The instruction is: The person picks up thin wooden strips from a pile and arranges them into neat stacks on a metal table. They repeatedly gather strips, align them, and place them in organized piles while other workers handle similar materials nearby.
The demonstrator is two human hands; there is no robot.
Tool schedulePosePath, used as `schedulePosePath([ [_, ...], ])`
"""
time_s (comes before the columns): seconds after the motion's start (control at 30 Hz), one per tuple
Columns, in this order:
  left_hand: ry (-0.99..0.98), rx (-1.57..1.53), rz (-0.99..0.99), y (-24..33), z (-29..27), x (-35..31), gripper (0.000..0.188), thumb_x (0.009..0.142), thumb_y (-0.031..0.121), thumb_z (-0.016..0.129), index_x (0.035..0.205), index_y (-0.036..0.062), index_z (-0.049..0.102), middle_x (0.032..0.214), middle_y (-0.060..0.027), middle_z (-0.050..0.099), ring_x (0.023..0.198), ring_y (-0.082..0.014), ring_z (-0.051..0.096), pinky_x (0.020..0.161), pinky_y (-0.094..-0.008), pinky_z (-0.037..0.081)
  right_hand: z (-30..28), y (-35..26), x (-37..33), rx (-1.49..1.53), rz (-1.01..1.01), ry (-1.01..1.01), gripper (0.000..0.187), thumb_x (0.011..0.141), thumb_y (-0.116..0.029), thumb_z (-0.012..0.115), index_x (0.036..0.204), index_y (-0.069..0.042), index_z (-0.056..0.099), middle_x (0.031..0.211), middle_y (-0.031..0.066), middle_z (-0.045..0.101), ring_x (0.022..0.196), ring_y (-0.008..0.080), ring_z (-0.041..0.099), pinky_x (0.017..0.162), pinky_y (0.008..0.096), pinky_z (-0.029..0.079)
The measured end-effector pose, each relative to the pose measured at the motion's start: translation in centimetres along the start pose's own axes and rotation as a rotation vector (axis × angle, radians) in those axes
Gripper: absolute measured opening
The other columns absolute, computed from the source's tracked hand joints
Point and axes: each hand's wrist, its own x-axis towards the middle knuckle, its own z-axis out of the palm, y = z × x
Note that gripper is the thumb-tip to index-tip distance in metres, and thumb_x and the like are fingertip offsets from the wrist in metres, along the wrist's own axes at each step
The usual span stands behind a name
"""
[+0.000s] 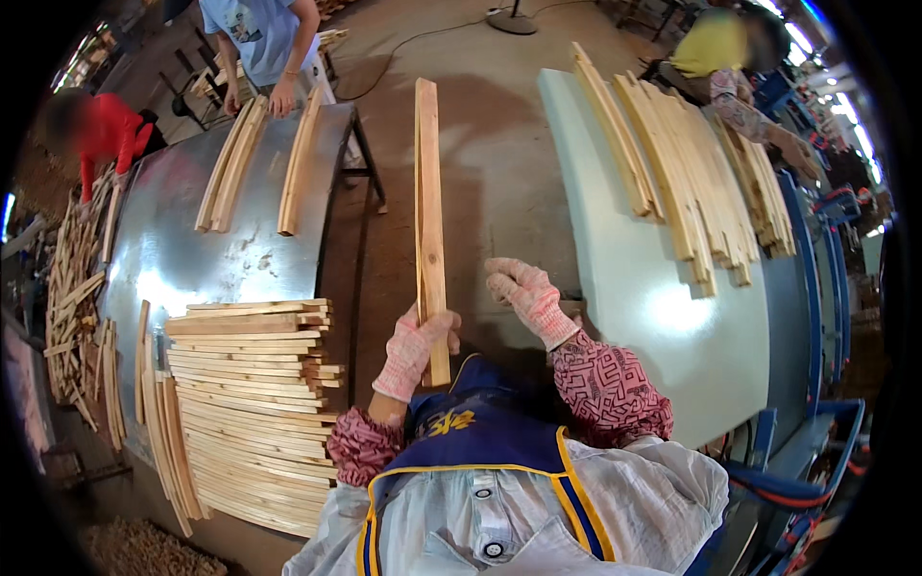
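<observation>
My left hand point(415, 353), in a pale pink work glove, is wrapped round the near end of a long wooden slat point(432, 221). The slat points away from me over the floor, and a narrow edge along its left side suggests a second strip against it. My right hand point(526, 296), gloved alike, hovers to the right of the slat without touching it. Its fingers are loosely bent and apart, with nothing visible in them. A thick layer of wooden slats point(254, 413) lies side by side on the metal table point(264, 264) to my left.
At right, several slats point(677, 173) rest on a pale green-topped table point(663, 336), where a person in yellow reaches in. Across the metal table, a person in light blue handles slats point(235, 163). A person in red bends over a heap of wood point(72, 317). Blue metal frames point(831, 288) stand far right.
</observation>
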Motion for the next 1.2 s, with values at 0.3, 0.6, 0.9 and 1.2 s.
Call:
schedulePosePath([
  [0.3, 0.147, 0.664, -0.122, 13.7, -2.6, 16.0, 0.039, 0.086, 0.026, 0.065, 0.12, 0.0076, 0.058, 0.081, -0.0091, 0.065, 0.064, -0.0157, 0.064, 0.062, -0.0307, 0.052, -3.2, -6.0, 26.6, -0.373, -0.251, 0.197, 0.062, 0.087, -0.013, 0.063, 0.144, -0.012, 0.04, 0.114, 0.0092, 0.063, 0.098, 0.0179, 0.061, 0.083, 0.0297, 0.05],
  [0.6, -0.157, 1.85, -0.037, 24.9, -10.8, 27.3, 0.065, 0.094, 0.039, 0.051, 0.149, 0.0176, 0.024, 0.118, -0.0143, 0.061, 0.097, -0.034, 0.065, 0.084, -0.0465, 0.052, -11.2, -14.7, 49.4, -1.631, -0.23, 0.228, 0.06, 0.078, -0.022, 0.067, 0.134, -0.03, 0.05, 0.143, 0.0055, 0.045, 0.135, 0.0258, 0.037, 0.1, 0.0431, 0.043],
  [0.9, 0.499, 2.074, 1.188, 45.3, -8.8, 41.9, 0.042, 0.077, 0.024, 0.065, 0.119, 0.0204, 0.065, 0.128, -0.006, 0.054, 0.13, -0.0297, 0.038, 0.11, -0.0463, 0.035, -13.4, -0.1, 61.9, -1.203, -0.347, 0.45, 0.038, 0.074, -0.01, 0.062, 0.111, -0.016, 0.065, 0.104, 0.0095, 0.062, 0.098, 0.03, 0.058, 0.088, 0.0418, 0.048],
  [1.2, 0.433, 1.793, 1.065, 50.3, -10.5, 53.6, 0.045, 0.064, 0.031, 0.075, 0.104, 0.0126, 0.064, 0.113, -0.0067, 0.053, 0.108, -0.0312, 0.05, 0.093, -0.0474, 0.047, -12.0, 7.7, 73.9, -1.077, 0.172, 0.055, 0.041, 0.078, -0.038, 0.072, 0.114, -0.02, 0.068, 0.103, 0.0089, 0.069, 0.098, 0.0291, 0.064, 0.085, 0.0432, 0.052],
])
